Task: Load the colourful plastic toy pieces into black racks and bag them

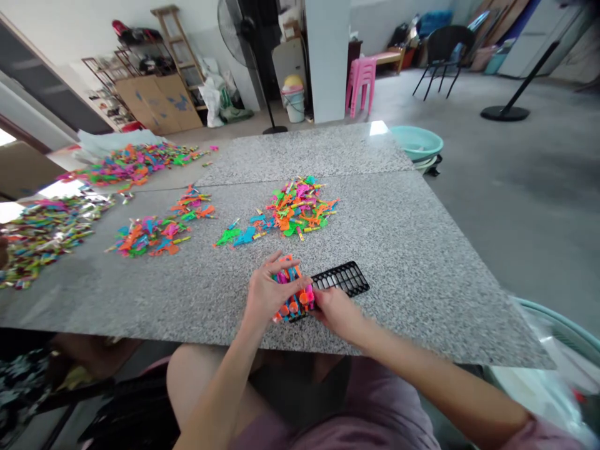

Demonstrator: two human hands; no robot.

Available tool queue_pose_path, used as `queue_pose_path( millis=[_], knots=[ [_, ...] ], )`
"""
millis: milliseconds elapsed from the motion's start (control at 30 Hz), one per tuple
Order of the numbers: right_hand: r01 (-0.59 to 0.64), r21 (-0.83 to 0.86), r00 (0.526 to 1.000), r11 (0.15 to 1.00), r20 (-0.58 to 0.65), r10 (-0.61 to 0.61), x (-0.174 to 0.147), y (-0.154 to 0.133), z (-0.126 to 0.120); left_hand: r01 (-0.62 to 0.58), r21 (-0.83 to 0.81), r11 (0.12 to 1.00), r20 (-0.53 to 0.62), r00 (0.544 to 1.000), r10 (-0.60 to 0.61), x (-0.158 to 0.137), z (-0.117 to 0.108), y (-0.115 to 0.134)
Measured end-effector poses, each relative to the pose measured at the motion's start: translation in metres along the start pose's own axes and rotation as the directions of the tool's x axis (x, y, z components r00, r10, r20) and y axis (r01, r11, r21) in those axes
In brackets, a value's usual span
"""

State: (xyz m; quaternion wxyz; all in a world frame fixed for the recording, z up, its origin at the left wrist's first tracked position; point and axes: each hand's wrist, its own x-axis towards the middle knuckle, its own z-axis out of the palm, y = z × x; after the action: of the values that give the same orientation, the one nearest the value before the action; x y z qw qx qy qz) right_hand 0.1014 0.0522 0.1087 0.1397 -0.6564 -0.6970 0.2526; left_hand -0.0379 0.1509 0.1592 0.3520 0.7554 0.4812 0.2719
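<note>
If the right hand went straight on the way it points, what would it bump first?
The right hand would probably bump the pink toy first; they may already be touching.

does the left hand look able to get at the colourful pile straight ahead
Probably yes: nothing seems to stand between the left hand and the colourful pile beyond it, though it would first have to leave the pieces on the black rack.
</note>
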Motion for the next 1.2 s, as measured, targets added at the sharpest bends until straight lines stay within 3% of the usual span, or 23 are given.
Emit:
queue_pose_path(
  millis=[100,200,267,333,400,500,700,767,833,933,1000,1067,1133,1200],
  knots=[
    [0.067,0.059,0.995,0.996,0.075,-0.071,0.007,0.01,-0.011,-0.005,0.051,0.999,-0.015,1.0,0.006,-0.002,-0.001,0.001],
    [0.102,0.118,0.984,0.988,0.134,-0.117,0.041,0.041,-0.043,-0.023,0.068,0.997,-0.014,1.0,0.024,-0.003,-0.003,0.002],
    [-0.03,0.001,0.993,1.0,-0.114,0.029,0.075,0.065,-0.067,-0.014,0.076,0.997,-0.016,1.0,0.016,-0.004,-0.004,0.002],
    [-0.129,-0.163,0.938,0.978,-0.34,0.067,0.109,0.084,-0.086,0.003,0.088,0.996,-0.013,1.0,-0.002,-0.004,-0.005,0.002],
    [-0.151,-0.279,0.923,0.948,-0.384,0.034,0.135,0.095,-0.095,0.011,0.092,0.996,-0.003,1.0,-0.011,-0.004,-0.006,0.001],
    [-0.144,-0.318,0.95,0.937,-0.31,0.04,0.15,0.101,-0.092,0.026,0.072,0.997,0.0,1.0,-0.026,-0.005,-0.007,-0.001],
    [-0.173,-0.247,0.948,0.953,-0.303,0.093,0.106,0.126,-0.084,0.033,0.058,0.998,0.017,0.999,-0.034,-0.005,-0.009,0.001],
    [-0.146,-0.069,0.945,0.987,-0.304,0.119,0.087,0.139,-0.089,0.03,0.061,0.998,0.024,0.999,-0.031,-0.004,-0.008,0.002],
    [-0.102,0.234,0.955,0.967,-0.249,0.161,0.07,0.146,-0.093,0.029,0.065,0.998,0.025,0.999,-0.03,-0.003,-0.007,0.002],
    [-0.063,0.669,0.981,0.74,-0.094,0.168,0.054,0.142,-0.089,0.032,0.068,0.997,0.015,0.999,-0.033,-0.004,-0.006,0.002],
    [-0.047,0.807,0.987,0.589,-0.053,0.151,0.048,0.13,-0.079,0.021,0.074,0.997,0.011,1.0,-0.022,-0.005,-0.007,0.002],
    [-0.003,0.848,0.989,0.53,-0.077,0.128,0.045,0.116,-0.068,0.005,0.089,0.996,0.014,1.0,-0.006,-0.006,-0.007,0.003],
    [0.073,0.808,0.982,0.584,-0.162,0.101,0.044,0.106,-0.06,-0.012,0.1,0.995,0.02,1.0,0.01,-0.007,-0.008,0.004],
    [0.13,0.705,0.957,0.697,-0.273,0.098,0.044,0.101,-0.055,-0.016,0.102,0.995,0.021,1.0,0.014,-0.007,-0.008,0.004]
  ],
)
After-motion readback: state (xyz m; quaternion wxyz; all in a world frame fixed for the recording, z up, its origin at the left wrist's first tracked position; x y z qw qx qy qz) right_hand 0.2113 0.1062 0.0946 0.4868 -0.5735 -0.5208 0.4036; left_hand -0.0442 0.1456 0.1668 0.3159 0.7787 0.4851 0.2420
